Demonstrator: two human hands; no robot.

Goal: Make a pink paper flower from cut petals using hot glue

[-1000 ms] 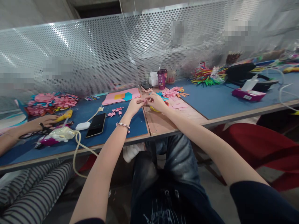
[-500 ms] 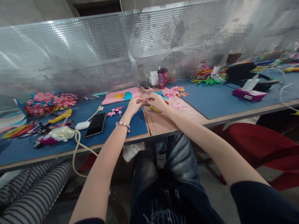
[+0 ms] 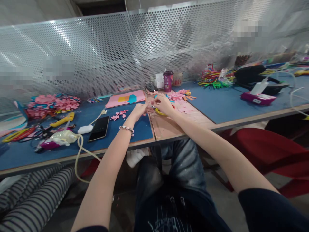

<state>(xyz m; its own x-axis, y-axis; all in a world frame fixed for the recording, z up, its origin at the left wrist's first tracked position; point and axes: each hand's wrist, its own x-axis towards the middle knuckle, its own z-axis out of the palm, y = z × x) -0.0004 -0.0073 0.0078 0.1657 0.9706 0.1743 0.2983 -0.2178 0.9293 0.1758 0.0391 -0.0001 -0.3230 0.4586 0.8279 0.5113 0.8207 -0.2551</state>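
Left grip and right grip close together above the tabletop, pink paper to either side.

The right grip's fingers are curled narrow and the left's reach toward them; a trace of pink shows between, but whether either one holds it I cannot tell. A yellow loop sits just below the right grip. Small pink cutouts lie left of the left grip, with a phone farther left; pink strips lie right of the right grip. Beyond both grips are stacked paper sheets and a purple cup.
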